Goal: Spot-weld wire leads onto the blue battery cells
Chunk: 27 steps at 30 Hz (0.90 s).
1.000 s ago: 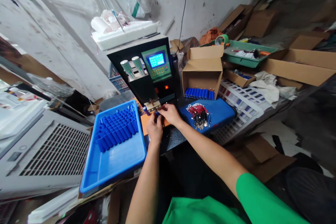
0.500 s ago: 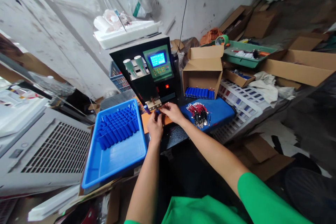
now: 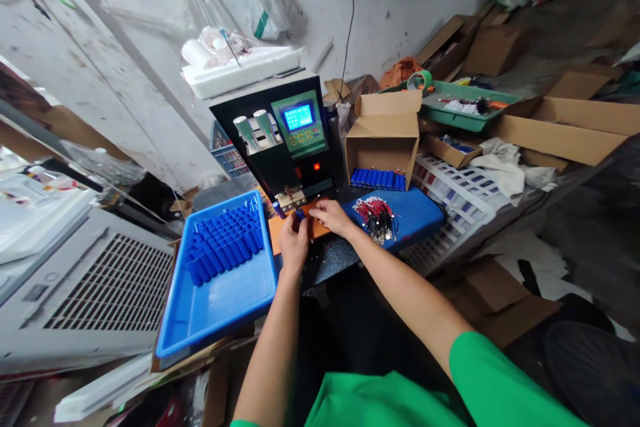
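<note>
My left hand (image 3: pixel 294 241) is closed on a blue cylindrical battery cell (image 3: pixel 300 214), just in front of the copper-coloured electrodes (image 3: pixel 291 196) of a black spot welder (image 3: pixel 270 170). Close beside it, the fingertips of my right hand (image 3: pixel 331 217) are pinched together at the cell's right side. What they pinch is too small to make out, perhaps a thin lead. Beneath both hands lies an orange mat (image 3: pixel 276 235). Another dark blue cell (image 3: pixel 279 209) stands to the left of the electrodes. Red and black wire leads (image 3: pixel 376 219) are piled on a blue pad (image 3: pixel 417 212) to the right.
On the left, a blue tray (image 3: pixel 220 310) holds many upright blue cells (image 3: pixel 227 240). An open cardboard box (image 3: pixel 383 150) with a row of blue cells (image 3: pixel 379 179) stands behind the leads. Farther right are a white plastic crate (image 3: pixel 463 203) and a green tray (image 3: pixel 465 117).
Both hands have drawn back slightly from the electrodes, toward me. The left hand still holds the cell, and the right fingers remain pinched beside it. The view has shifted slightly.
</note>
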Each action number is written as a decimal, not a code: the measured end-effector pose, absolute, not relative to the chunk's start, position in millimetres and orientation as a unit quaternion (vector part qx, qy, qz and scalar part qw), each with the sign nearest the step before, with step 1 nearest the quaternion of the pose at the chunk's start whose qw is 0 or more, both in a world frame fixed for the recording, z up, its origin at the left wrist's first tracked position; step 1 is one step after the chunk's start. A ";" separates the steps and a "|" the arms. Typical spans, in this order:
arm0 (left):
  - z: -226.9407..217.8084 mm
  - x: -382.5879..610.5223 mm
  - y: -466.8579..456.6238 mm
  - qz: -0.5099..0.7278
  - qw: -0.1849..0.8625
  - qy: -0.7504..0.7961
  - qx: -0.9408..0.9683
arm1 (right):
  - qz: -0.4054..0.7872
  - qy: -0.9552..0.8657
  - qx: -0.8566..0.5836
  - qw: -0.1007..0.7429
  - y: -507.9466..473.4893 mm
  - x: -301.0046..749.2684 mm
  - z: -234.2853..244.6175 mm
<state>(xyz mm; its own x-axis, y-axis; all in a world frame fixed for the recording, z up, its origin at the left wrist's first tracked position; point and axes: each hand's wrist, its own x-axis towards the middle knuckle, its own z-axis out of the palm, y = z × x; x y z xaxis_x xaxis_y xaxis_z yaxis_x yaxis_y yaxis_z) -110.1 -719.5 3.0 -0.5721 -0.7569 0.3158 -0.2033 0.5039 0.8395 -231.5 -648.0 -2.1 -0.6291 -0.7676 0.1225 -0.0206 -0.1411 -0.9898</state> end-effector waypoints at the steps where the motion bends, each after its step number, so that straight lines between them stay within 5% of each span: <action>1: 4.2 -110.2 -719.2 -0.408 0.352 -0.790 0.291 | -0.678 0.596 -0.330 0.277 -647.9 -231.2 -1.9; 6: 1.8 -102.8 -717.3 -0.453 0.393 -0.752 0.272 | -0.672 0.603 -0.327 0.278 -646.6 -230.7 0.4; 18: -9.7 -67.3 -689.3 -0.192 0.382 -0.867 0.257 | -0.707 0.586 -0.279 0.281 -653.1 -231.8 -4.8; 27: -8.8 -76.4 -701.5 -0.300 0.370 -0.830 0.290 | -0.665 0.555 -0.386 0.318 -635.6 -232.9 2.4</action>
<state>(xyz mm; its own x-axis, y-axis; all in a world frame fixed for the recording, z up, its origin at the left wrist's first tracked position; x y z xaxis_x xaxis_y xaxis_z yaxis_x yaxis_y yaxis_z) -76.4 -701.5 -8.8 -0.5578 -0.7035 0.4403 -0.2601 0.6520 0.7122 -232.9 -635.6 2.4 -0.4999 -0.8512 0.1600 -0.0043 -0.1823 -0.9832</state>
